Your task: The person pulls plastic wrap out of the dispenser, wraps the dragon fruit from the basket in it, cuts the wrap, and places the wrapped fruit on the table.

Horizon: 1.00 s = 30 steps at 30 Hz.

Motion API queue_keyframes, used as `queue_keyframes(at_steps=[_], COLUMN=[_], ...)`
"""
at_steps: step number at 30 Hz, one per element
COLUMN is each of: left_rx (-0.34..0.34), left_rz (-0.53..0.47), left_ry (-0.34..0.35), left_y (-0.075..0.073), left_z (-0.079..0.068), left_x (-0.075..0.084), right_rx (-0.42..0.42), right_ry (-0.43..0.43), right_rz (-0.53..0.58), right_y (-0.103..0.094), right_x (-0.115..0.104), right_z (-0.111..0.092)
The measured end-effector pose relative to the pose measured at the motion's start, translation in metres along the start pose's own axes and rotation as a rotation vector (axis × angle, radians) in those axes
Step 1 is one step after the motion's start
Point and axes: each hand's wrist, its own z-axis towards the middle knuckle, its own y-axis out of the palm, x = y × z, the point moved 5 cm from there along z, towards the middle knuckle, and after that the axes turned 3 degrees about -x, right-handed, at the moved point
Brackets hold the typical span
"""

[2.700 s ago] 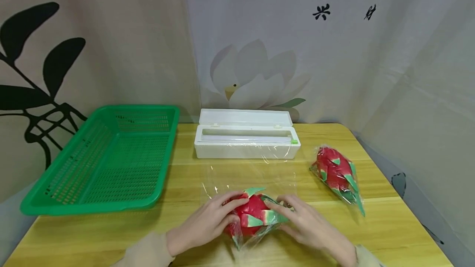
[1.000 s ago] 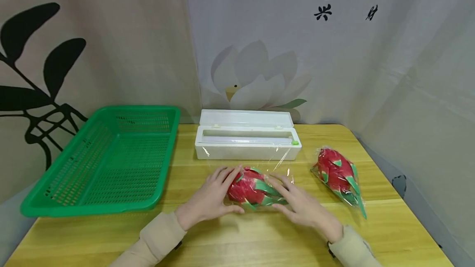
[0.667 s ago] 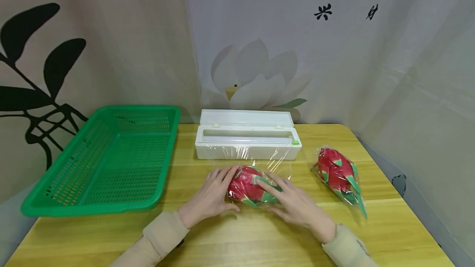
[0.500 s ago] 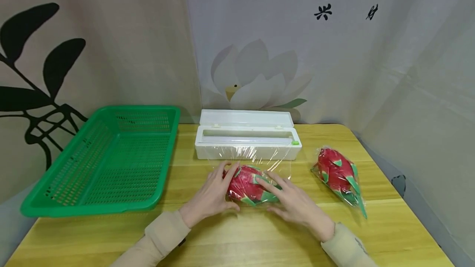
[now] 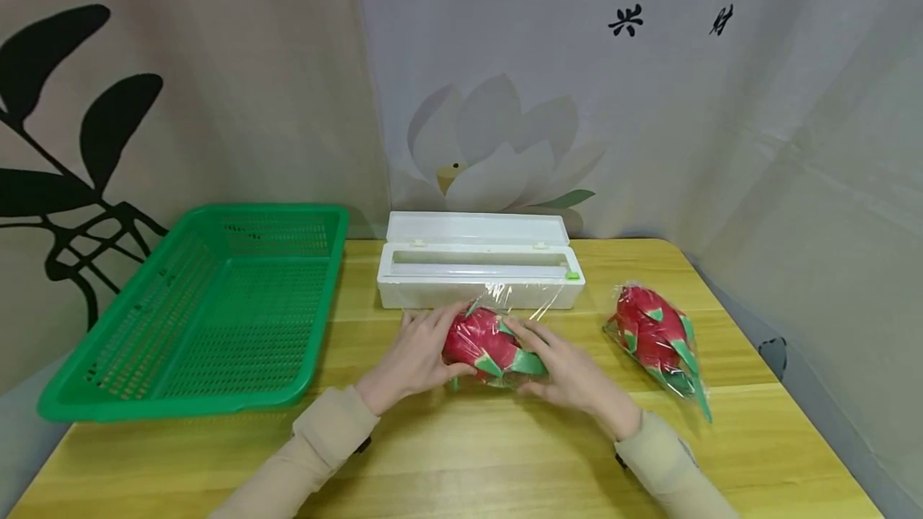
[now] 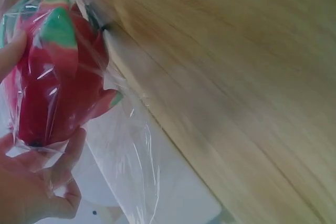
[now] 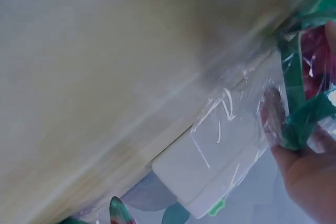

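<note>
A red dragon fruit [image 5: 481, 341] with green scale tips lies on its side between my hands, wrapped in clear cling film. My left hand [image 5: 413, 357] grips its left end, thumb in front and fingers behind. From the other side, my right hand [image 5: 577, 375] holds the green-tipped end, fingers over the top. Film clings tightly over the fruit in the left wrist view, and a loose sheet of cling film [image 6: 139, 145] stretches from it towards the white box. In the right wrist view, crumpled film covers a fingertip of the right hand [image 7: 310, 177].
Just behind the fruit stands a white cling film dispenser [image 5: 476, 295], lid raised, with a green slider at its right end. A second wrapped dragon fruit [image 5: 652, 331] lies to the right. An empty green basket [image 5: 317, 343] sits at the left on the wooden table [image 5: 461, 463].
Both hands have moved the dragon fruit away from the table's front towards the dispenser, turning it as it goes. The film between fruit and box has shortened.
</note>
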Motion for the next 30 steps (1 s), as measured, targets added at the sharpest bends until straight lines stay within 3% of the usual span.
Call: queue_keyframes(at_steps=[5,19,30], left_rx=[-0.046,-0.207,-0.161], left_rz=[-0.051,-0.175,-0.197], left_ry=[-0.057,-0.217,-0.3], left_y=[0.003,0.009,0.012], left_z=[0.009,0.03,0.033], left_x=[-0.007,-0.022,-0.021], right_rx=[-0.05,-0.184,-0.227], right_ry=[0.068,0.134,0.149], right_rz=[0.097,0.237,0.372], right_y=[-0.002,-0.002,0.002], right_x=[0.011,0.031,0.044], right_z=[0.011,0.038,0.038])
